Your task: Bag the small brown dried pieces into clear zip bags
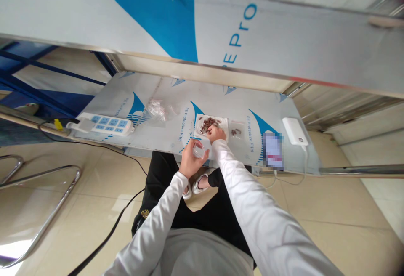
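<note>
My left hand (190, 160) is curled around a small clear plastic bag (200, 149), whose rounded mouth is held apart between thumb and fingers. Just above it, my right hand (217, 134) reaches into a heap of small dark brown pieces (207, 123). Its fingers are bent together at the heap's edge, and what lies between the fingertips is hidden. The heap rests on a white, shallow tray or sheet (223, 123). To the right of it lies a flat clear bag (237, 127) with several brown pieces inside.
A pile of empty clear bags (156, 110) sits left of centre on the film-covered shelf (170, 135). Farther left is a power strip (110, 124) with a dark cable. A phone (273, 151) and white power bank (294, 131) are at right. An upper board (142, 23) overhangs.
</note>
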Available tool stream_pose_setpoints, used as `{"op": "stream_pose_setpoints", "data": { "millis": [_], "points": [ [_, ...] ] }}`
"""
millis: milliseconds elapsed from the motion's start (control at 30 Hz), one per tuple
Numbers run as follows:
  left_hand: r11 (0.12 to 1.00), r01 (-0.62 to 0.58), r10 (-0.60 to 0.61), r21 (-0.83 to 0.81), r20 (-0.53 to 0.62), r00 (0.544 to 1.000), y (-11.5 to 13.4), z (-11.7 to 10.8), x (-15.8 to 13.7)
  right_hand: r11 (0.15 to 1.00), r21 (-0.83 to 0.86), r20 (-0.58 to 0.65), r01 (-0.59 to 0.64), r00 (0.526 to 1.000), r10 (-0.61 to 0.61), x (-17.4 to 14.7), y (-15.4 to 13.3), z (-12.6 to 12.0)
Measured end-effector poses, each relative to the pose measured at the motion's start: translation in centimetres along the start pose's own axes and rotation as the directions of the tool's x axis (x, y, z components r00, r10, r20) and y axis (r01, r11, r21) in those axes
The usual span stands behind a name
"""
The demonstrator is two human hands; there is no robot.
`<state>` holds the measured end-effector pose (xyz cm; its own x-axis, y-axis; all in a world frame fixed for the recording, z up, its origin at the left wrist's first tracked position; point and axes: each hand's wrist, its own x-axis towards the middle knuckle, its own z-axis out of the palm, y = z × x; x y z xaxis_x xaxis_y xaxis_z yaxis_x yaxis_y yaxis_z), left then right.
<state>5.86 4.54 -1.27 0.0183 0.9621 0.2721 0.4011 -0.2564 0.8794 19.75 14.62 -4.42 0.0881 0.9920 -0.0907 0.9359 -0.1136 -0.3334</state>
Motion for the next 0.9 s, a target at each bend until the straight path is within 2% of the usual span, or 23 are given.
{"op": "stream_pose_setpoints", "data": {
  "millis": [100, 200, 333, 367, 400, 500, 600, 733, 833, 900],
  "points": [
    [1.0, 0.016, -0.016, 0.003, 0.003, 1.0, -0.1, 0.1, 0.3, 0.991, 0.132, -0.065, -0.021, 0.997, 0.03, -1.3, -0.6, -1.8],
    [1.0, 0.014, -0.014, 0.0, 0.01, 1.0, -0.1, 0.2, 0.8, 0.959, 0.277, -0.125, 0.065, 0.992, -0.031, -4.8, -1.3, -4.5],
    [0.999, 0.001, 0.001, -0.051, 0.037, 0.999, 0.7, 0.7, 1.1, 0.786, 0.551, -0.15, 0.281, 0.96, -0.238, -9.7, -2.3, -7.9],
    [0.998, 0.002, 0.001, -0.066, 0.043, 0.999, 0.9, 0.9, 1.1, 0.773, 0.56, -0.131, 0.298, 0.953, -0.272, -10.3, -2.5, -8.5],
    [0.997, 0.001, 0.003, -0.077, 0.048, 0.999, 1.1, 1.0, 1.1, 0.796, 0.525, -0.102, 0.301, 0.951, -0.293, -10.8, -2.7, -8.9],
    [0.996, -0.012, 0.017, -0.085, 0.054, 0.998, 1.6, 1.3, 0.9, 0.893, 0.304, -0.039, 0.332, 0.941, -0.336, -11.0, -2.9, -9.6],
    [0.996, -0.028, 0.031, -0.087, 0.042, 0.999, 1.8, 1.4, 0.8, 0.905, 0.159, -0.024, 0.396, 0.917, -0.397, -11.0, -2.8, -10.0],
    [0.996, -0.046, 0.049, -0.08, 0.045, 0.998, 2.0, 0.7, 0.6, 0.844, 0.202, -0.018, 0.497, 0.863, -0.504, -11.5, -2.5, -10.5],
    [0.992, -0.085, 0.097, -0.097, 0.13, 0.987, 2.6, -0.6, 0.2, 0.808, 0.23, -0.014, 0.543, 0.832, -0.555, -11.6, -1.9, -11.4],
    [0.983, -0.075, 0.104, -0.17, 0.175, 0.979, 3.2, -1.5, -0.1, 0.795, 0.242, -0.026, 0.557, 0.822, -0.568, -11.7, -1.5, -12.1]
  ]
}}
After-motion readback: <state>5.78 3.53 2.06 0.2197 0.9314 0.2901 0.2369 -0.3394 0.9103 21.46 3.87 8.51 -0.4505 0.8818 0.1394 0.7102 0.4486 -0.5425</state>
